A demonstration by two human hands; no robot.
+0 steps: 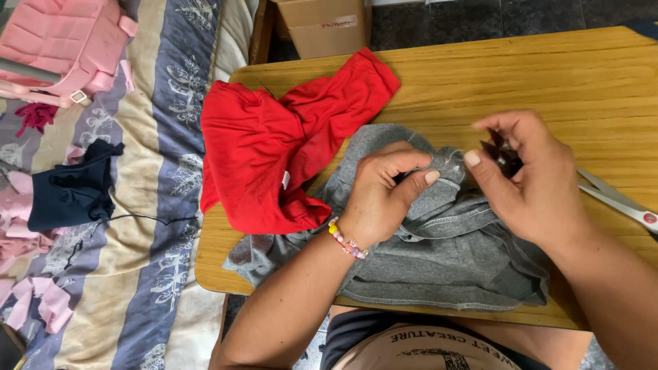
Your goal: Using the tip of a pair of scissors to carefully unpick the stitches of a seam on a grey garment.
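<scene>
**Soft grey knit under both hands**

A wooden table [548, 75] fills the view, with a bed in a striped, flower-printed cover [147, 205] along its 9 o'clock side and a cardboard box [322, 24] on the dark floor at 12 o'clock.

The grey garment [439, 253] lies crumpled at the near edge, at 6 o'clock. It looks light, limp and stretchy, likely to bunch and slide on the smooth wood, so I judge the stitched hem the surest place to hold. My left hand [380, 195] presses down on it, its grip closed, thumb and forefinger pinching a fold near the seam. My right hand [531, 181], at 3 o'clock of the left, has its fingers closed around a small dark object [502, 156]; I cannot tell what it is.

A red garment [274, 151] lies at 10 o'clock, overlapping the grey one and crowding it on that side. Scissors [620, 199] rest at 3 o'clock, partly behind my right hand. On the bed lie a navy cloth [68, 188], a pink bag [62, 48] and pink scraps [41, 301].
</scene>
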